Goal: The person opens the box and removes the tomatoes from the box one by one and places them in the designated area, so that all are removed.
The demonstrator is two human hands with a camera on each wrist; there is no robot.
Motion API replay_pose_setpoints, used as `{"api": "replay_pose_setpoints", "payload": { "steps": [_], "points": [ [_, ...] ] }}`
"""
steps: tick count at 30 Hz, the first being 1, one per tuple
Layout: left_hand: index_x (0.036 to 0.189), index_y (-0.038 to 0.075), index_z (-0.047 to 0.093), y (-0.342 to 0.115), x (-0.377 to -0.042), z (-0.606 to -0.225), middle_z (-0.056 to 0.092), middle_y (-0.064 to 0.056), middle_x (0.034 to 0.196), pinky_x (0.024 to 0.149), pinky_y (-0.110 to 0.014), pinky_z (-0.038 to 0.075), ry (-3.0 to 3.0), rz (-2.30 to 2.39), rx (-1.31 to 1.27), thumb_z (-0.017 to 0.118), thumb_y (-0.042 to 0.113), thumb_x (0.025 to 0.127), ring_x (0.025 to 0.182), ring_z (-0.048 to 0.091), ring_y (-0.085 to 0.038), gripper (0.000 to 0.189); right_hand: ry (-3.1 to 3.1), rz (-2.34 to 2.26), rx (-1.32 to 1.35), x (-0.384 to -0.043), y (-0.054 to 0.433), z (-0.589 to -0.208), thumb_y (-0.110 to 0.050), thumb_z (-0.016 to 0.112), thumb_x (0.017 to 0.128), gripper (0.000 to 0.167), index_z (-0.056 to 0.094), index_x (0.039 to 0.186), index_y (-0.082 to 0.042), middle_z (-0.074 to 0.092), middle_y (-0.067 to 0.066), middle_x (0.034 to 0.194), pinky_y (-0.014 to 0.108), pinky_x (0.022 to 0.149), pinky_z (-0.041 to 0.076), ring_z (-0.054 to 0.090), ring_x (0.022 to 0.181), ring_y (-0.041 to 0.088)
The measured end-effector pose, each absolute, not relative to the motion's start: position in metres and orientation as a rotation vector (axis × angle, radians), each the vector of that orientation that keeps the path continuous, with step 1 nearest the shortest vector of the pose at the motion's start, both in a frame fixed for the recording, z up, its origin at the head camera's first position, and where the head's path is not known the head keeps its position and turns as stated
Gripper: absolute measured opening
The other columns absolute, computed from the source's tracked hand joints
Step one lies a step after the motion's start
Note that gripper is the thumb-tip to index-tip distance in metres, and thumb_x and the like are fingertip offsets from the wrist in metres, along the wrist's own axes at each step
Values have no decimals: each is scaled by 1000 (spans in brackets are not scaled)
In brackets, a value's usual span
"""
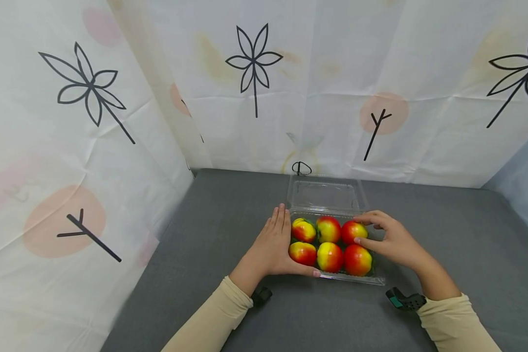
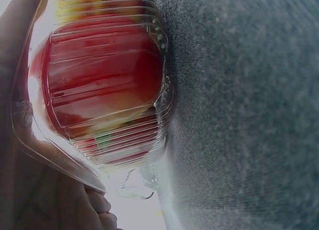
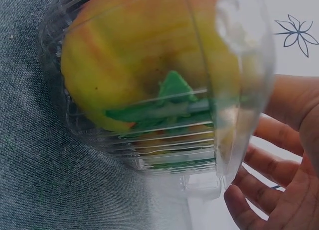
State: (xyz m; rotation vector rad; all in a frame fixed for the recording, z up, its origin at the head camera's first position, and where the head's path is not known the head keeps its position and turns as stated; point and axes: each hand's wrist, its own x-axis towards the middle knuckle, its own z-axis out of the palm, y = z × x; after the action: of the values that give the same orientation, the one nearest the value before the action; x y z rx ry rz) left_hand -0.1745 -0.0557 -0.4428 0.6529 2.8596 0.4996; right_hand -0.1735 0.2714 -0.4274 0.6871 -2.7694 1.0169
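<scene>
A clear plastic clamshell box [image 1: 352, 278] lies on the table with its lid [image 1: 325, 194] folded back. Several red-and-yellow fruits [image 1: 330, 257] with green leaves fill it in two rows. My left hand [image 1: 273, 244] rests along the box's left side, fingers straight and thumb along the front edge. At the back right corner, my right hand [image 1: 391, 239] has its thumb and fingertips about the back right fruit [image 1: 352, 232]. Through the box wall, the right wrist view shows a yellowish fruit [image 3: 134, 60] and a green leaf [image 3: 174, 88]; a red fruit [image 2: 104, 75] appears in the left wrist view.
The grey table [image 1: 202, 220] spreads on both sides of the box. White cloth [image 1: 325, 73] printed with flowers and twigs hangs behind it and at the left. A dark band is on each wrist, near the tabletop.
</scene>
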Motion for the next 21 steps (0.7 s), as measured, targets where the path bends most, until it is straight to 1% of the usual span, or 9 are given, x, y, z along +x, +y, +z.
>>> {"api": "replay_pose_setpoints", "payload": {
  "steps": [3,11,17,21],
  "points": [
    [171,4,2,-56,-174,-442,-5,-15,180,135,-50,13,2861,499,654,63,98,68,168,-7,-32,152,-2762,1008,691,-173,271,-427,-17,85,92,42,73,132,-12,68,7,128,43,95,53,61,111,28],
    [171,4,3,-56,-174,-441,-4,-15,180,135,-50,14,2864,494,654,63,98,68,168,-5,-32,152,-2748,1018,691,-174,271,-429,-16,84,93,40,74,130,-11,68,8,127,42,94,53,61,110,27],
    [171,4,4,-56,-174,-442,-4,-15,180,135,-50,14,2865,503,657,65,97,68,168,-5,-32,151,-2739,1000,676,-175,270,-431,-16,84,93,37,75,128,-11,69,4,124,38,93,52,60,108,19],
    [171,4,4,-55,-174,-443,-3,-15,180,135,-50,14,2866,508,658,65,97,68,168,-4,-32,151,-2726,997,676,-174,270,-430,-16,84,93,35,76,127,-11,69,4,122,44,92,54,60,105,17]
  ]
}}
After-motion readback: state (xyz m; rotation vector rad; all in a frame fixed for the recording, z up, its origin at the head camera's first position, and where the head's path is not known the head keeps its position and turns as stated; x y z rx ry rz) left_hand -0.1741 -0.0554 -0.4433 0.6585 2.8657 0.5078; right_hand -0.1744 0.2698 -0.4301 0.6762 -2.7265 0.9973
